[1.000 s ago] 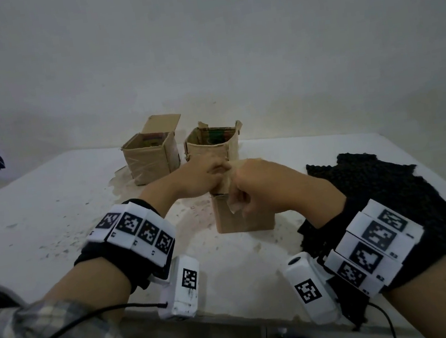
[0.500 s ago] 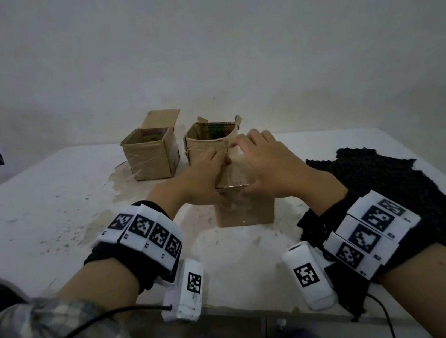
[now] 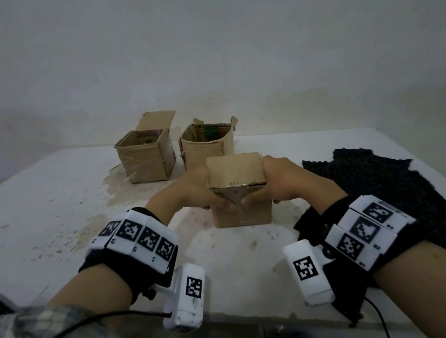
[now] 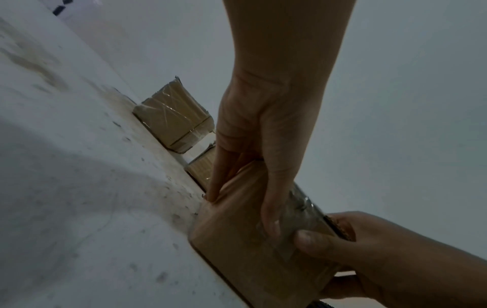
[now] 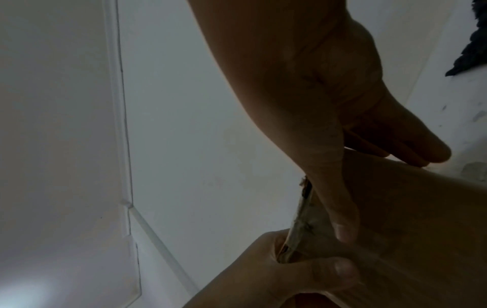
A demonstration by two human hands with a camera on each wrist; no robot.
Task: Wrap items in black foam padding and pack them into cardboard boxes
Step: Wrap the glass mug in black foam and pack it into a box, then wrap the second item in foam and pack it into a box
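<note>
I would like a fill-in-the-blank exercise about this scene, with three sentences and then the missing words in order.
1. Both hands hold the nearest cardboard box, whose top flap is folded ____.
2. Behind it on the white table stand ____ more boxes with open tops.
3. The black foam padding lies on the table beside the person's ____ hand, opposite the left hand.

Missing words: shut; two; right

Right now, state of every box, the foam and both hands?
Near box: on table, top flap folded shut, held down.
Back left box: open, flap up.
Back right box: open.
Black foam: lying flat, unused.
Left hand: grips near box.
Right hand: grips near box.
</note>
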